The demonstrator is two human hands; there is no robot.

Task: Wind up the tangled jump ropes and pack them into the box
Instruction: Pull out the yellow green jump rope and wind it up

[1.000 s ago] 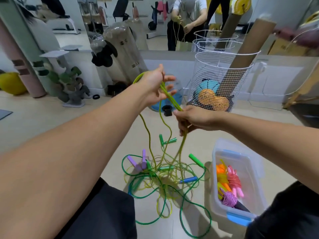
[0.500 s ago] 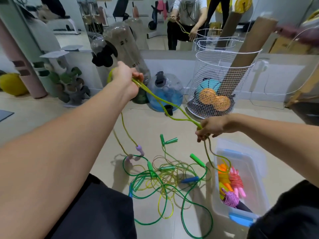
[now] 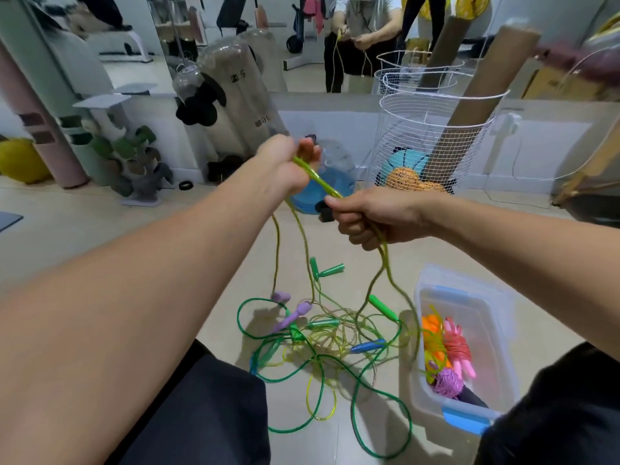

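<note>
A yellow-green rope [image 3: 317, 178] is gripped by both left hand [image 3: 285, 166] and right hand [image 3: 372, 218], fingers curled tight, above the floor tangle [image 3: 322, 340].

A home gym: a dumbbell rack [image 3: 134, 162], punching bags [image 3: 235, 95], a wall mirror [image 3: 302, 38] and a ball basket [image 3: 432, 142].
</note>
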